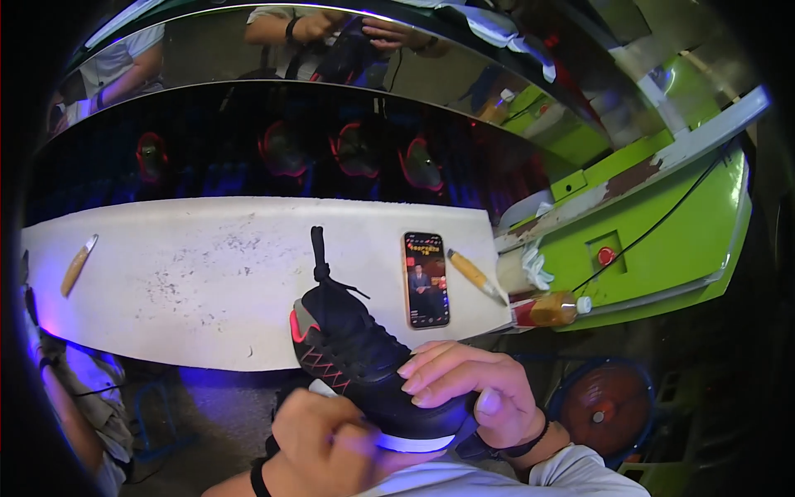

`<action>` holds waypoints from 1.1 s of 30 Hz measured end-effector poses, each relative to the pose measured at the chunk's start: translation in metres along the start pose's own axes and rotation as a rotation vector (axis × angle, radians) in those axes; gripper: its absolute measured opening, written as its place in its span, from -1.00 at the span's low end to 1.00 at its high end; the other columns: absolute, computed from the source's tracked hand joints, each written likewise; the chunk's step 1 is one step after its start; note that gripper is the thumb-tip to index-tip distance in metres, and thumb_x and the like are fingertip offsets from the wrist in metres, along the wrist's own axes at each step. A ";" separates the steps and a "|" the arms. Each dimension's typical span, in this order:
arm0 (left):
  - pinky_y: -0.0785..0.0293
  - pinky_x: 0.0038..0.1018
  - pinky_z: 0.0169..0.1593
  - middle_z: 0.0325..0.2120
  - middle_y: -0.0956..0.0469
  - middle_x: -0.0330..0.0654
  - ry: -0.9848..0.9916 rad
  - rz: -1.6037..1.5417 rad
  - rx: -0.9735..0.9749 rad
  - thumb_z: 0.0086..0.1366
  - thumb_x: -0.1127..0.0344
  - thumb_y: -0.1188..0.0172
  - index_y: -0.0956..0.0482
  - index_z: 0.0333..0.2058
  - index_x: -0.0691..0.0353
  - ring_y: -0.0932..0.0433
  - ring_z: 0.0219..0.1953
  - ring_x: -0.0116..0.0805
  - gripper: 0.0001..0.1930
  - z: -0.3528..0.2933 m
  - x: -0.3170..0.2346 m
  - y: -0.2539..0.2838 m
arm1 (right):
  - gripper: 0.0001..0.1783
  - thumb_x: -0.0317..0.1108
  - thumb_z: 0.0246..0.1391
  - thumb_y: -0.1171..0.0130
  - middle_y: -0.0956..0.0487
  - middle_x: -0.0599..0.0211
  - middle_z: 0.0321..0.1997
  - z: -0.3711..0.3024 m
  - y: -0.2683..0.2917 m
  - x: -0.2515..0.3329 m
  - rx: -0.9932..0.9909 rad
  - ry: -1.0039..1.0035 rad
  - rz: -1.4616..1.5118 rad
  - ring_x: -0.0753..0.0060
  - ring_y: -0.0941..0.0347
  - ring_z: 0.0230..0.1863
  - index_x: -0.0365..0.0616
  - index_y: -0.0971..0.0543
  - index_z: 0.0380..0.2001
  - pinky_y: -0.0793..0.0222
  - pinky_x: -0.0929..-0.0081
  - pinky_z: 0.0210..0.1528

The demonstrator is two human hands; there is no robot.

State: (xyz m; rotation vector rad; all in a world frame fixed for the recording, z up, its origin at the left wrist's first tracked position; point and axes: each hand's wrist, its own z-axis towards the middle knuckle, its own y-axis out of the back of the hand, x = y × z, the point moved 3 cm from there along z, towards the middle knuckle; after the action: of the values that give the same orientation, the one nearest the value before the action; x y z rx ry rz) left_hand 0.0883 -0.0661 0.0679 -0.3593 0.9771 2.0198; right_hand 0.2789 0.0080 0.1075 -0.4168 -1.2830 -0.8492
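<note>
A black sneaker [356, 335] with red criss-cross stitching, a red-lined collar and a white sole is tilted in front of me, its heel toward the white bench and its toe toward my body. The laces are tied, and a knotted loop stands up from the top. My right hand [476, 385] grips the toe from above, fingers across the upper and thumb at the front. Low beside the near-left edge of the sole, my left hand [323, 439] is curled closed and blurred by motion. Whatever it may hold is hidden.
The white bench [182, 323] bears a knife [80, 265] at left, a phone [426, 280] and another knife [476, 275]. At right are a bottle [551, 310], a crumpled white cloth [537, 267] and a green machine housing [654, 265]. A fan [600, 414] stands below.
</note>
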 end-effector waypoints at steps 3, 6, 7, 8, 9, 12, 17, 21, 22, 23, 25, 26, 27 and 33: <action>-0.27 0.04 0.07 -0.18 -0.52 -0.01 -0.038 -0.101 -0.073 -0.20 -0.53 -0.38 -0.50 -0.11 0.25 -0.49 -0.20 -0.08 -0.06 0.019 0.023 -0.018 | -0.39 -0.01 0.45 0.21 -0.61 -0.08 -0.03 0.000 0.004 -0.005 -0.007 -0.019 0.009 -0.08 -0.53 0.08 -0.39 -0.62 -0.13 -0.32 0.03 0.26; -0.21 0.14 0.23 -0.14 -0.53 -0.02 -0.050 -0.237 0.097 -0.15 -0.56 -0.32 -0.46 0.07 0.34 -0.50 -0.16 -0.01 0.08 0.038 0.027 -0.033 | -0.40 0.09 0.28 -0.10 -0.60 -0.02 0.05 -0.001 0.015 -0.010 0.050 -0.027 0.028 -0.02 -0.52 0.14 -0.34 -0.60 -0.06 -0.29 0.08 0.30; -0.21 0.14 0.23 -0.14 -0.53 -0.02 -0.057 -0.236 0.109 -0.15 -0.56 -0.32 -0.46 0.07 0.34 -0.50 -0.16 -0.01 0.08 0.039 0.028 -0.035 | -0.38 0.11 0.22 -0.17 -0.60 -0.02 0.06 -0.001 0.016 -0.009 0.050 -0.086 0.016 0.01 -0.52 0.14 -0.33 -0.59 -0.05 -0.29 0.10 0.31; -0.21 0.13 0.23 -0.14 -0.53 -0.01 -0.059 -0.243 0.142 -0.14 -0.55 -0.32 -0.45 0.09 0.35 -0.50 -0.14 -0.01 0.09 0.040 0.028 -0.036 | -0.36 0.14 0.16 -0.24 -0.60 -0.01 0.07 -0.001 0.017 -0.008 0.049 -0.144 0.008 0.03 -0.52 0.15 -0.31 -0.59 -0.05 -0.28 0.12 0.31; -0.22 0.12 0.23 -0.15 -0.52 0.00 -0.060 -0.246 0.178 -0.12 -0.55 -0.32 -0.43 0.11 0.37 -0.50 -0.13 0.00 0.09 0.040 0.028 -0.036 | -0.36 0.14 0.16 -0.24 -0.60 -0.01 0.07 -0.002 0.016 -0.008 0.036 -0.135 0.020 0.03 -0.52 0.15 -0.31 -0.59 -0.05 -0.28 0.12 0.31; -0.22 0.12 0.23 -0.16 -0.52 -0.01 -0.069 -0.274 0.180 -0.13 -0.53 -0.34 -0.42 0.14 0.39 -0.48 -0.13 0.01 0.11 0.039 0.031 -0.034 | -0.18 0.33 0.13 -0.17 -0.60 0.00 0.07 0.000 0.013 -0.004 -0.008 -0.151 -0.051 0.06 -0.54 0.12 -0.32 -0.57 -0.01 -0.32 0.23 0.28; -0.37 0.12 0.21 0.08 -0.46 0.24 -0.098 -0.307 0.233 0.15 -0.20 -0.40 -0.24 0.29 0.39 -0.51 0.10 0.16 -0.04 0.033 0.010 0.009 | 0.27 0.78 -0.12 0.16 -0.63 0.02 -0.13 0.018 -0.013 -0.004 -0.060 -0.099 0.633 0.02 -0.55 0.00 -0.38 -0.48 0.05 -0.37 0.17 0.20; -0.49 0.01 0.21 -0.16 -0.50 0.09 0.090 -0.154 0.117 0.04 0.03 -0.58 -0.36 0.04 0.34 -0.59 -0.05 -0.07 -0.24 0.007 -0.004 0.065 | -0.40 0.15 -0.02 -0.45 -0.58 0.14 -0.27 0.030 -0.055 -0.005 -0.150 0.305 0.315 0.12 -0.52 -0.19 -0.24 -0.59 -0.31 -0.45 0.21 -0.09; -0.49 0.00 0.18 -0.17 -0.46 0.07 0.199 -0.126 0.097 0.04 -0.20 -0.51 -0.30 -0.07 0.32 -0.55 -0.10 -0.12 -0.20 -0.004 -0.002 0.073 | -0.49 0.04 -0.08 -0.52 -0.56 0.16 -0.30 0.029 -0.059 -0.008 -0.107 0.385 0.027 0.14 -0.51 -0.24 -0.20 -0.59 -0.39 -0.46 0.26 -0.17; -0.47 0.01 0.20 -0.17 -0.47 0.08 0.286 -0.164 0.076 0.03 -0.23 -0.51 -0.30 -0.11 0.31 -0.55 -0.09 -0.12 -0.20 -0.013 0.000 0.077 | -0.54 -0.12 -0.22 -0.59 -0.50 0.21 -0.37 0.025 -0.061 -0.017 -0.134 0.410 -0.147 0.17 -0.49 -0.32 -0.17 -0.57 -0.40 -0.43 0.33 -0.32; -0.37 0.06 0.29 -0.14 -0.52 0.14 0.416 -0.259 0.044 0.00 -0.08 -0.58 -0.33 -0.14 0.32 -0.61 -0.05 -0.06 -0.26 -0.022 -0.003 0.086 | -0.57 -0.29 -0.30 -0.54 -0.46 0.25 -0.33 0.008 -0.070 -0.041 -0.115 0.281 -0.161 0.13 -0.46 -0.31 -0.15 -0.51 -0.38 -0.42 0.24 -0.28; -0.36 0.04 0.30 -0.10 -0.52 0.17 0.433 -0.223 0.078 0.02 -0.13 -0.56 -0.33 -0.11 0.31 -0.59 -0.01 -0.06 -0.24 -0.026 -0.003 0.087 | -0.58 -0.31 -0.29 -0.53 -0.46 0.26 -0.34 0.003 -0.073 -0.049 -0.112 0.221 -0.159 0.14 -0.46 -0.32 -0.14 -0.50 -0.38 -0.42 0.25 -0.28; -0.40 0.03 0.27 -0.12 -0.56 0.18 0.420 -0.223 0.038 0.00 -0.09 -0.58 -0.37 -0.15 0.33 -0.61 -0.04 -0.04 -0.28 -0.026 -0.006 0.086 | -0.57 -0.33 -0.31 -0.53 -0.44 0.28 -0.34 -0.002 -0.075 -0.052 -0.116 0.253 -0.153 0.17 -0.45 -0.31 -0.12 -0.50 -0.36 -0.39 0.25 -0.29; -0.42 0.01 0.20 -0.07 -0.57 0.25 0.350 -0.207 0.230 -0.02 -0.13 -0.56 -0.41 -0.09 0.33 -0.59 0.01 0.07 -0.25 -0.007 -0.021 0.079 | -0.55 -0.36 -0.43 -0.48 -0.38 0.28 -0.35 -0.015 -0.079 -0.027 -0.184 0.390 -0.171 0.20 -0.42 -0.31 -0.13 -0.46 -0.40 -0.34 0.30 -0.31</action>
State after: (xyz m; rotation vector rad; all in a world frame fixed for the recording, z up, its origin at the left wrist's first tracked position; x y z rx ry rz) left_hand 0.0381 -0.1098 0.1153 -0.6733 1.3143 1.6682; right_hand 0.2284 -0.0450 0.0640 -0.2707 -0.8908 -1.1372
